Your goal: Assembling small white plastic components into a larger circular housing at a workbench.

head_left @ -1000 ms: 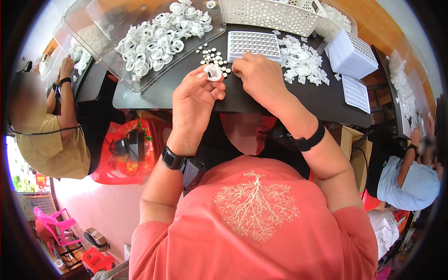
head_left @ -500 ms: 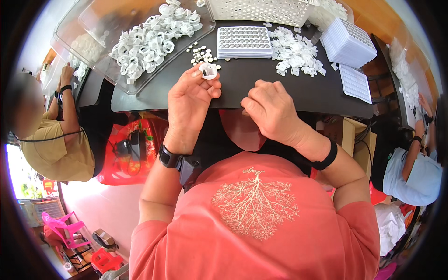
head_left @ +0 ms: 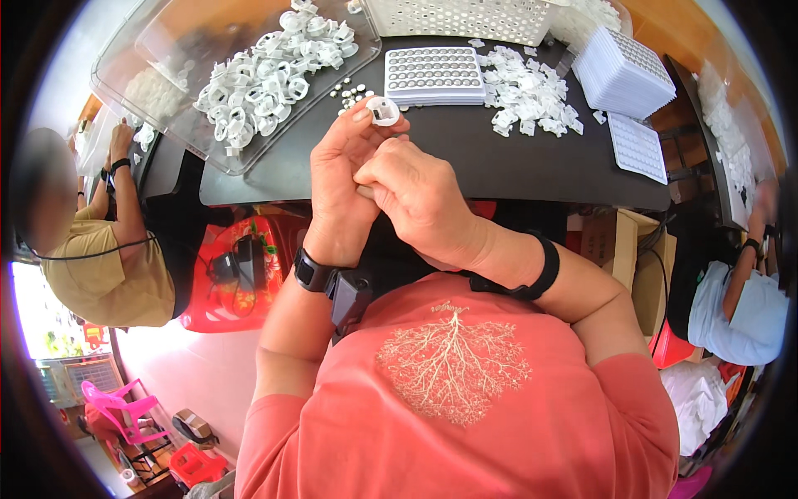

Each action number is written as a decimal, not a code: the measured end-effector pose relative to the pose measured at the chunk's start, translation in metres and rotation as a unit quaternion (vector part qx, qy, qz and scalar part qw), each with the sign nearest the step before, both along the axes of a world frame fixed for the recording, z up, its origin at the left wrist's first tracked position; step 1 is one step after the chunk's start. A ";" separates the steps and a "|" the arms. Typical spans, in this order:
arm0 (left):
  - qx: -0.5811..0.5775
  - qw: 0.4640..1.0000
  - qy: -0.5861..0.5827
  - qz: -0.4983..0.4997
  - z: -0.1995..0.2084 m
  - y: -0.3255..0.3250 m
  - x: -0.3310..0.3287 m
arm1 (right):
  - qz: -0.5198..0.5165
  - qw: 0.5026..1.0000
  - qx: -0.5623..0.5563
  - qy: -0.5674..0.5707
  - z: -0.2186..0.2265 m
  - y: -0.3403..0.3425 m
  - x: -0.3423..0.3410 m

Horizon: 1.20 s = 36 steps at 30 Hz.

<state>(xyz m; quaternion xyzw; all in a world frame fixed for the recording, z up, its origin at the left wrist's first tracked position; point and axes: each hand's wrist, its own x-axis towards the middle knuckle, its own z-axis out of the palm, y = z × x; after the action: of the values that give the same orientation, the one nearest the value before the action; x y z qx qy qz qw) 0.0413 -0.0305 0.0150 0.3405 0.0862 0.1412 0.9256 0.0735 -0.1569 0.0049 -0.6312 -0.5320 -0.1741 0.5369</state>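
Note:
My left hand (head_left: 342, 187) is raised over the table's near edge and pinches a small round white plastic housing (head_left: 386, 116) with a dark spot inside it. Crossing in front of the left palm, my right hand (head_left: 420, 190) has its fingers curled in and pressed together. A small pale end shows by its fingertips; I cannot make out what it is. Just beyond the left fingertips lie loose silver button cells (head_left: 347, 93). A white tray of round cells (head_left: 435, 73) sits on a short stack behind them, with a pile of small white plastic pieces (head_left: 532, 93) beside it.
A clear plastic bin (head_left: 278, 133) at the left holds many white ring-shaped housings (head_left: 258, 79). Tall stacked trays (head_left: 623, 79) and a single tray (head_left: 638, 146) are at the right; a perforated white basket (head_left: 465, 21) stands behind. Other people work at both sides.
My right hand has moved left, from apart to in front of my left palm. The left hand, still holding the housing, has shifted slightly right and the housing has turned.

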 end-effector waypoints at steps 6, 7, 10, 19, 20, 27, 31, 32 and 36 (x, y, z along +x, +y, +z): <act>-0.014 1.000 0.016 -0.012 -0.003 0.002 -0.007 | 0.047 0.990 -0.033 0.129 0.005 -0.001 -0.008; -0.029 0.999 0.023 -0.017 -0.004 0.002 -0.008 | 0.013 0.996 -0.038 0.081 0.005 0.000 -0.011; -0.013 1.000 0.014 -0.019 -0.006 0.000 -0.009 | 0.067 0.976 -0.068 0.196 0.004 -0.004 -0.007; -0.006 0.999 0.013 -0.034 -0.002 -0.008 -0.011 | 0.005 0.999 -0.046 0.010 0.002 -0.011 -0.010; -0.006 0.999 0.012 -0.033 -0.003 -0.009 -0.010 | 0.005 0.999 -0.045 0.010 0.003 -0.011 -0.008; 0.032 0.999 -0.030 -0.032 -0.004 -0.010 -0.019 | -0.120 0.984 0.067 -0.113 0.009 -0.018 0.026; 0.065 0.996 -0.039 -0.040 -0.003 -0.010 -0.022 | -0.097 0.991 0.078 -0.049 0.002 -0.017 0.026; 0.078 0.995 -0.048 -0.046 -0.004 -0.007 -0.024 | -0.072 0.994 0.083 -0.008 0.001 -0.017 0.025; 0.118 0.991 -0.056 -0.038 -0.006 -0.002 -0.029 | -0.016 0.994 0.084 0.068 0.002 -0.018 0.025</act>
<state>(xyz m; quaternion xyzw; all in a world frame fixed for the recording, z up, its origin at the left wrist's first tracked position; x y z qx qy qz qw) 0.0125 -0.0327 0.0087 0.4423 0.0037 0.1345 0.8867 0.0985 -0.1747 0.0064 -0.6030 -0.4671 -0.1834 0.6202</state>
